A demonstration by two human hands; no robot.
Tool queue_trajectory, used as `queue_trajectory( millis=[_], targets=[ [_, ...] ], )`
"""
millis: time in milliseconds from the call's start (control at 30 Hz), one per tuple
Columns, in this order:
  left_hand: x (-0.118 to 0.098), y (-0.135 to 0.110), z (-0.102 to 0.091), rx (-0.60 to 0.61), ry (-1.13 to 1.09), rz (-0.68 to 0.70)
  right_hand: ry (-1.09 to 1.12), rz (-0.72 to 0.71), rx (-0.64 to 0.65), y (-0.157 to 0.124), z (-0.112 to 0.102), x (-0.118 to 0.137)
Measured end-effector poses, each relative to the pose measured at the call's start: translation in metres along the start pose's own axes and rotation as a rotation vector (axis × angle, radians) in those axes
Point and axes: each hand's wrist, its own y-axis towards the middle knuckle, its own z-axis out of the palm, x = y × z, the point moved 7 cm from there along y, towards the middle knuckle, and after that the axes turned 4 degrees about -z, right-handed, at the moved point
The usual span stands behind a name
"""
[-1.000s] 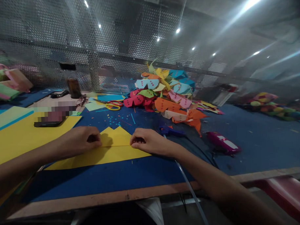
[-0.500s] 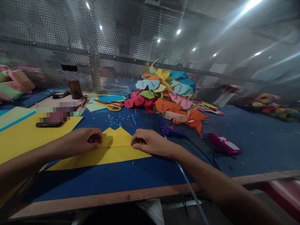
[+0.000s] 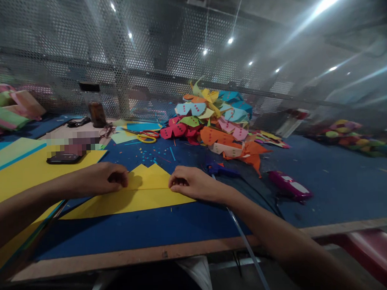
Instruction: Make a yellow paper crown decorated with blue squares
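Observation:
A folded yellow paper sheet (image 3: 144, 193) lies on the blue table cover (image 3: 145, 231) in front of me. My left hand (image 3: 102, 178) rests on its left part, fingers curled and pressed down on the fold line. My right hand (image 3: 191, 183) sits on the paper's right end, fingers curled and pressing the same crease. Neither hand lifts the paper off the table.
A pile of coloured folded paper pieces (image 3: 214, 123) stands behind. Scissors (image 3: 144, 136), a blue glue gun (image 3: 221, 169), a pink tool (image 3: 290, 186) and a phone (image 3: 63, 158) on yellow sheets (image 3: 23, 176) lie around. A perforated metal screen (image 3: 146, 58) backs the table.
My left hand has slid slightly left and back along the crease. The right hand and the paper stay almost where they were.

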Motion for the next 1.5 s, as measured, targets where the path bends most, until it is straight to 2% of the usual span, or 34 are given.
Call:
queue_trajectory(
  millis=[667,900,1033,1167,1267,1367,1500],
  targets=[
    [0.012,-0.008,-0.015,0.138,-0.01,-0.014,0.015,0.005,-0.007,-0.001,0.0,0.0],
    [0.012,-0.014,-0.018,0.146,-0.024,-0.024,0.033,-0.011,-0.02,-0.001,0.001,-0.003],
    [0.012,-0.015,-0.019,0.149,0.002,0.016,0.021,-0.015,-0.019,-0.001,0.002,-0.004],
    [-0.006,-0.013,-0.015,0.053,0.013,0.118,0.023,0.005,-0.008,-0.001,0.002,-0.003],
    [-0.03,-0.011,-0.009,-0.133,-0.015,0.213,0.03,0.014,-0.007,0.0,0.001,-0.001],
    [-0.049,-0.011,0.004,-0.245,0.001,0.297,0.023,0.013,-0.02,0.0,0.001,0.0],
    [-0.055,-0.007,0.018,-0.262,0.08,0.374,0.016,0.004,-0.033,0.0,0.002,0.0]
  ],
)
